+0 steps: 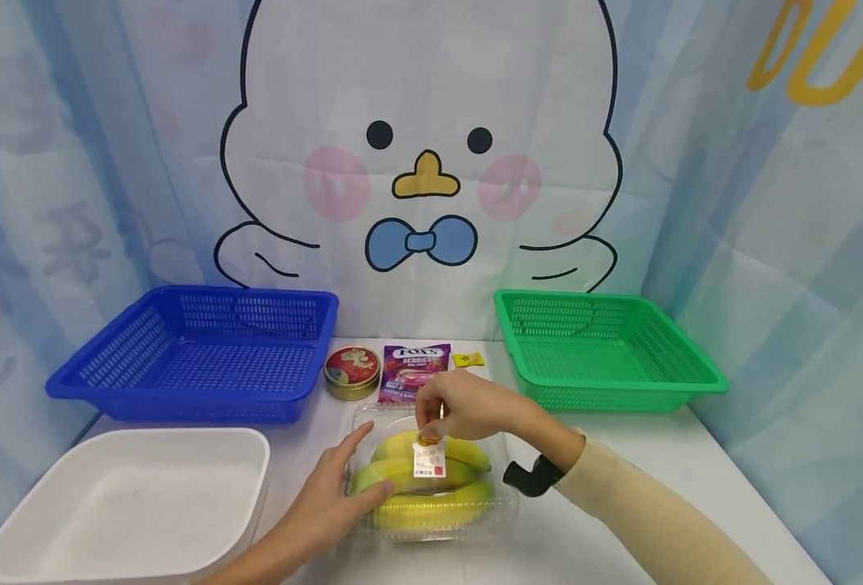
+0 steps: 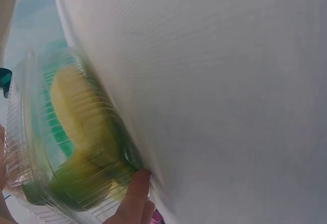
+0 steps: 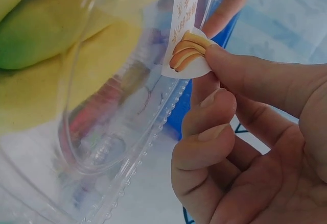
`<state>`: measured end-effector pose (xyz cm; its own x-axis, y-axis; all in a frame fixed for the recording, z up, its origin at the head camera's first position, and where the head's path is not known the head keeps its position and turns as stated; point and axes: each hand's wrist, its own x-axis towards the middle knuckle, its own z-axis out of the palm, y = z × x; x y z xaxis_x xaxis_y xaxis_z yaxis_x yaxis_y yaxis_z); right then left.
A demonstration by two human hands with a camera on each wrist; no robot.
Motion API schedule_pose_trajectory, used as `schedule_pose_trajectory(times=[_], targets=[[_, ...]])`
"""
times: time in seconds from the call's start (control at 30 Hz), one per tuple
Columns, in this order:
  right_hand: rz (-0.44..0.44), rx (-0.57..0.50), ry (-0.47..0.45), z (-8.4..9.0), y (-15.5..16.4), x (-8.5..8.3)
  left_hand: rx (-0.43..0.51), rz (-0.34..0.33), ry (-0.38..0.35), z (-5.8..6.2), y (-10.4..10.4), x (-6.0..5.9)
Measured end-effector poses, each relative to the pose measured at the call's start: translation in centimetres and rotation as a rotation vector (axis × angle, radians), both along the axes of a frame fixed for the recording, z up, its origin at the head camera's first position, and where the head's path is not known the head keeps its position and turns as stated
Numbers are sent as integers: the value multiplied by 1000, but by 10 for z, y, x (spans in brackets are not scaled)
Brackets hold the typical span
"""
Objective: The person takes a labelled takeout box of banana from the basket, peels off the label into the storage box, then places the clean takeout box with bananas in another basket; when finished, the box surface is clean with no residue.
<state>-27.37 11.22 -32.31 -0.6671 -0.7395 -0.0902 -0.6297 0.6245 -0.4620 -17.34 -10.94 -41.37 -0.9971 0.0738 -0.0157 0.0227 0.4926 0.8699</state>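
Fingers (image 3: 240, 76) of the right hand (image 1: 468, 406) pinch the label (image 1: 429, 459) on a clear clamshell box (image 1: 508, 496) of bananas (image 1: 431, 504), near centre of the table (image 1: 622, 455). Left hand (image 1: 329, 496), fingers straight, presses the box's left side. White tub (image 1: 139, 504) near left; blue basket (image 1: 197, 353) far left.

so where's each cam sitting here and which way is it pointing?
Head: worn on the head, looking forward and down at the table; shows the left hand on the clear banana box, the right hand at its label, and both forearms.
Left wrist: low beside the banana box, looking along the table; one fingertip shows.
Right wrist: close under the right hand, looking at the pinched label.
Shared: all three see the box of bananas.
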Motion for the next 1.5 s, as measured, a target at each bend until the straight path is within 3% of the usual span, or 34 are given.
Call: schedule_pose_trajectory(times=[0.87, 1.5], targets=[[-34, 6, -5, 6, -2, 4, -17, 11, 10, 0, 1, -1], [-32, 8, -10, 11, 0, 8, -37, 15, -24, 4, 1, -1]])
